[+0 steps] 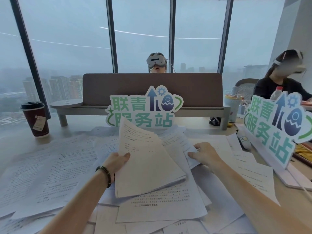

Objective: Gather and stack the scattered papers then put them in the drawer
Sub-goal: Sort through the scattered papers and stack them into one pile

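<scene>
Head view: left hand (118,162) pinches a partial stack (148,166) by its left edge, thumb on top, tilted above the table (13,137). Right hand (205,155) pinches one sheet (190,149) just beside the stack. Progress: early. Few sheets are gathered; loose papers (50,169) cover most of the table. Remaining: collect these, square the stack, stow it. No drawer is visible. Legible text: sign (143,108) reads "联青服务站"; a second sign (276,125) at right repeats it. Sheet print is mostly too small to read. Cup (35,119) label is illegible.
</scene>
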`<state>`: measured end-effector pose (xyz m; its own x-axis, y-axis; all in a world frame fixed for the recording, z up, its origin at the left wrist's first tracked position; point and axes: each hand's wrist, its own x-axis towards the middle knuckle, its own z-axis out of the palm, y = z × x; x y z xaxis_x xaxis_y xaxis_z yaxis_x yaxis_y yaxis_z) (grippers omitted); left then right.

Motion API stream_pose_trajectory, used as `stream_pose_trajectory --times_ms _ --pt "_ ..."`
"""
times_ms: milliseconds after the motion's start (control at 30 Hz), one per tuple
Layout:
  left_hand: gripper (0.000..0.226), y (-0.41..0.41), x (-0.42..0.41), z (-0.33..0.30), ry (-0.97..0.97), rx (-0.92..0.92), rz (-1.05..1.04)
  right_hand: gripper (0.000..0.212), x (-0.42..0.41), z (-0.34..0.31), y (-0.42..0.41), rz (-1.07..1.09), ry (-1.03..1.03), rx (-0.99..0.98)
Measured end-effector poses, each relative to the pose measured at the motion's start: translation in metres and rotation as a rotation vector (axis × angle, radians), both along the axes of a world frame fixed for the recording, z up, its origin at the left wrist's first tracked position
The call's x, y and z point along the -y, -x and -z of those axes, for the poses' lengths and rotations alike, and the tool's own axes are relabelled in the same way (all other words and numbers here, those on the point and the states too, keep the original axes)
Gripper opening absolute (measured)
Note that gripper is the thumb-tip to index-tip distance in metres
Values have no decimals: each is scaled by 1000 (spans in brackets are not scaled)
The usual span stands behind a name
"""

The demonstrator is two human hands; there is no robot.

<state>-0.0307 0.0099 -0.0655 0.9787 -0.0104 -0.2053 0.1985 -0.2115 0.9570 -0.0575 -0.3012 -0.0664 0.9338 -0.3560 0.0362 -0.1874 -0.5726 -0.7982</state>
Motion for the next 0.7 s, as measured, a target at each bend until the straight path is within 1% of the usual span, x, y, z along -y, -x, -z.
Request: stream_pose_trajectory --times_ms 67,133,200,233,267,300,333,367,400,433,500,533,600,700 --pt "19 0 0 0 -39 10 -8 10 9 -6 0 39 52 29" --pt "18 1 0 -1 -60 14 -15 10 18 -11 2 65 217 -12" --pt "19 1 0 -1 -82 20 -20 20 21 -10 5 104 433 -122" --pt "20 0 0 -1 -93 24 -22 21 20 -9 7 121 531 -194" --pt "20 1 0 -1 -102 27 -24 15 17 -9 9 133 615 -261" --pt "22 0 0 -2 -111 28 -22 6 15 -8 10 125 675 -325" --pt "23 0 -1 -2 -118 28 -22 5 13 -7 10 112 708 -384" --pt "25 0 -1 -1 -124 28 -21 13 12 -6 9 103 732 -429" --pt "26 0 -1 -2 -129 28 -19 17 12 -6 9 103 738 -444" --pt "26 0 -1 -1 -133 29 -15 16 13 -7 8 104 733 -420" --pt "25 -1 0 -1 -146 37 -12 4 17 -7 6 107 658 -344" --pt "25 -2 0 0 -151 40 -11 9 20 -7 4 100 604 -305" --pt "25 -2 0 0 -155 39 -11 27 24 -8 0 64 480 -252" --pt "26 -3 -1 2 -139 32 -8 36 27 -9 -1 27 422 -252"
